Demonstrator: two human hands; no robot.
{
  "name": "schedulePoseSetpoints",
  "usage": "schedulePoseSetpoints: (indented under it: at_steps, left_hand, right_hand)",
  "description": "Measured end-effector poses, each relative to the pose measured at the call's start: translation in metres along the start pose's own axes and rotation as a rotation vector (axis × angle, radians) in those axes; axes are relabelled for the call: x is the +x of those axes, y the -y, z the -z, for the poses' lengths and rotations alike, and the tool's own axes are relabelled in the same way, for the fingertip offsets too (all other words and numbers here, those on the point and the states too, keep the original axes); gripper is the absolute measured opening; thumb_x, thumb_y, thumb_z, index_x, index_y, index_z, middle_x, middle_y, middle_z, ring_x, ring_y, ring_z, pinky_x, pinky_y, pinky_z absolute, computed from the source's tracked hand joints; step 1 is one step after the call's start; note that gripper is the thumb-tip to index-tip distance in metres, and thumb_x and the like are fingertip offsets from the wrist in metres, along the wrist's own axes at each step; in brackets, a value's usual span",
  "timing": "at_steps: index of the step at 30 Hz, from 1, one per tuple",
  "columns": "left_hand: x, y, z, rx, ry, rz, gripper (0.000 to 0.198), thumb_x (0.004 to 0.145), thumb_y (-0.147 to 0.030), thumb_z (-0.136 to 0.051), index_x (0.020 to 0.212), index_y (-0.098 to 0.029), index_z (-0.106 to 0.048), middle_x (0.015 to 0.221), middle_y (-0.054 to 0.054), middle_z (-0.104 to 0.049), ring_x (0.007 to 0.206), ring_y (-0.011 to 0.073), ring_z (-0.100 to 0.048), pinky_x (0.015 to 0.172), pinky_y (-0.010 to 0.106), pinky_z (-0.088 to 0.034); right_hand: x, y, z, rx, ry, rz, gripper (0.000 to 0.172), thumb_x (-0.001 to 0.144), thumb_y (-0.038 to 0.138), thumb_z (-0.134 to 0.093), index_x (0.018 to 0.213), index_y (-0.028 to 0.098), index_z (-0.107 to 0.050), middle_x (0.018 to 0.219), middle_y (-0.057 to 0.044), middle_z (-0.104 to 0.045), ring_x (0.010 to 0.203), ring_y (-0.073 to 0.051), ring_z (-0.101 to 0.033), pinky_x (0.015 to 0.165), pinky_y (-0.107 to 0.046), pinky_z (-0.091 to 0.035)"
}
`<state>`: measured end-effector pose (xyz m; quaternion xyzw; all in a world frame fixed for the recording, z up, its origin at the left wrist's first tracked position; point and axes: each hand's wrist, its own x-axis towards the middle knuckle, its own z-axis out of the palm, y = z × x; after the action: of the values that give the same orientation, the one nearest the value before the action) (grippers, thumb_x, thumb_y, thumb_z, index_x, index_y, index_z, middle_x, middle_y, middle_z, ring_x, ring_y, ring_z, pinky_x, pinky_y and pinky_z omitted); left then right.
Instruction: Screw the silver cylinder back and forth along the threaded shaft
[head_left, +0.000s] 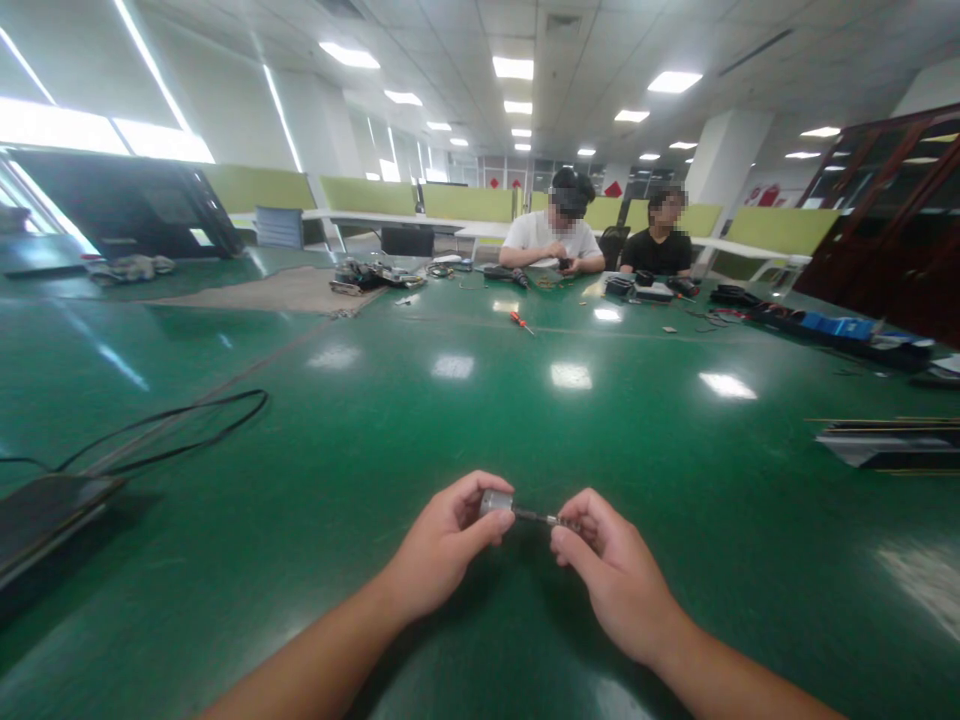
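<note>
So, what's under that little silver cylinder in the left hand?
The left hand holds the silver cylinder, thumb across its lower edge. Green tabletop shows below the hand; the cylinder's underside is covered.

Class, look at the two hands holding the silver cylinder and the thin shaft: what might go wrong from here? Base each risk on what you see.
1. The silver cylinder is pinched in the left hand, so it might slip and roll across the glossy green table.
2. The thin dark shaft spans the gap to the right hand; if the hands fall out of line, it could be strained sideways.
</note>
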<state>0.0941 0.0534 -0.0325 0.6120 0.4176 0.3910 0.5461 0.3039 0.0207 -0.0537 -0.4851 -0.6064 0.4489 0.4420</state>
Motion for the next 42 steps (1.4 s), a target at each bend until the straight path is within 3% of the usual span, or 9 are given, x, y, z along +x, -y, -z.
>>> schedulePoseSetpoints:
  at_steps: [28, 31, 35, 38, 42]
  left_hand:
    - [0.001, 0.003, 0.004, -0.029, -0.013, 0.016, 0.032, 0.083, -0.038, -0.072, 0.102, -0.015, -0.062, 0.075, -0.001, -0.059, 0.065, 0.0142, -0.055, 0.065, 0.026, -0.041]
    - [0.001, 0.003, 0.004, -0.041, -0.02, 0.025, 0.032, 0.083, -0.038, -0.072, 0.103, -0.015, -0.061, 0.076, -0.001, -0.059, 0.066, 0.0141, -0.056, 0.065, 0.026, -0.041]
    - [0.002, 0.003, 0.004, -0.072, -0.029, 0.027, 0.033, 0.083, -0.039, -0.072, 0.104, -0.017, -0.059, 0.078, -0.002, -0.059, 0.067, 0.014, -0.057, 0.066, 0.026, -0.042]
    - [0.003, 0.004, 0.004, -0.136, -0.059, 0.016, 0.032, 0.08, -0.038, -0.075, 0.095, -0.02, -0.053, 0.077, -0.003, -0.058, 0.065, 0.0138, -0.057, 0.065, 0.025, -0.042]
    - [0.004, -0.001, 0.005, -0.17, -0.104, -0.006, 0.043, 0.069, -0.029, -0.082, 0.07, -0.02, -0.04, 0.079, -0.002, -0.059, 0.067, 0.0137, -0.056, 0.064, 0.025, -0.043]
  right_hand:
    - [-0.001, 0.002, 0.001, 0.065, 0.011, -0.031, 0.022, 0.092, 0.041, -0.061, 0.085, 0.02, -0.056, 0.075, 0.0, -0.06, 0.074, -0.019, -0.059, 0.07, -0.03, -0.044]
    - [0.001, 0.004, 0.005, 0.209, -0.073, -0.029, 0.026, 0.091, 0.044, -0.062, 0.084, 0.02, -0.057, 0.073, -0.001, -0.062, 0.068, -0.018, -0.059, 0.067, -0.03, -0.045]
    - [0.004, 0.002, 0.011, 0.5, -0.32, -0.024, 0.039, 0.096, 0.051, -0.049, 0.072, 0.022, -0.053, 0.059, 0.0, -0.057, 0.053, -0.017, -0.051, 0.053, -0.03, -0.042]
    - [0.006, -0.003, 0.009, 0.556, -0.296, -0.101, 0.048, 0.095, 0.054, -0.047, 0.059, 0.024, -0.043, 0.047, 0.002, -0.046, 0.044, -0.015, -0.042, 0.044, -0.028, -0.033]
    - [0.007, -0.005, 0.004, 0.594, -0.254, -0.139, 0.052, 0.094, 0.056, -0.049, 0.055, 0.023, -0.042, 0.045, 0.003, -0.045, 0.043, -0.014, -0.041, 0.044, -0.028, -0.03]
